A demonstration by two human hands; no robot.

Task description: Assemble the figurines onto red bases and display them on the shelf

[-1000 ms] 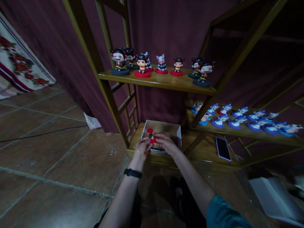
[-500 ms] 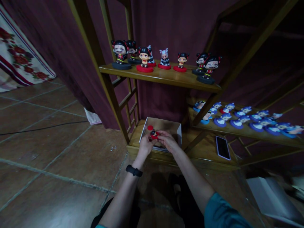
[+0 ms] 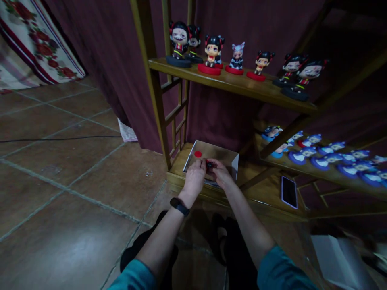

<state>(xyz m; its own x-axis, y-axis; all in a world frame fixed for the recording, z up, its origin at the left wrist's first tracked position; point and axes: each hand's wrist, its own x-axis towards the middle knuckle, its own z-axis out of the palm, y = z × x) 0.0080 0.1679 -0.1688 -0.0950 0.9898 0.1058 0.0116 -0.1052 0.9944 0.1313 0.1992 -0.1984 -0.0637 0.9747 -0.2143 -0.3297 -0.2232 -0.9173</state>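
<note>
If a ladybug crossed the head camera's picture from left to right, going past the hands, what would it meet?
Flowered cloth → shiny little scrap on the floor → left hand → small dark thing between the hands → right hand → purple-edged smartphone.

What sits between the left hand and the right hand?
In the head view, a small dark figurine, mostly hidden, sits between the left hand and the right hand.
</note>
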